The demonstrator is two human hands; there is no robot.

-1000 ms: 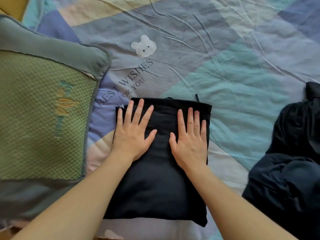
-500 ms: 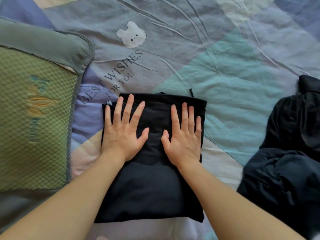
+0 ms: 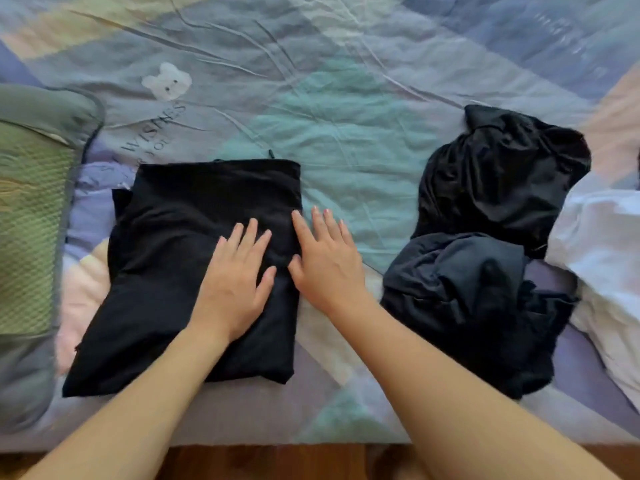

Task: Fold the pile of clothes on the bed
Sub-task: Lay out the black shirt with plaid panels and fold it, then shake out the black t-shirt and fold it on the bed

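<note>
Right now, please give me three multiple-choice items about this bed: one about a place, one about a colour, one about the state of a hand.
1. Where does the unfolded pile lie, seen from the folded black garment?
A. to its right
B. to its left
C. on top of it

2. What colour is the garment at the far right of the pile?
A. red
B. white
C. yellow

3. How is the left hand?
A. curled into a fist
B. pinching a sleeve
C. flat, fingers spread on the folded garment

Answers:
1 A: the crumpled dark clothes lie apart on the bedsheet, right of the folded one.
2 B: the white garment lies beside the dark ones.
3 C: its straight fingers rest on the black cloth, while the right hand lies open at the cloth's right edge.
</note>
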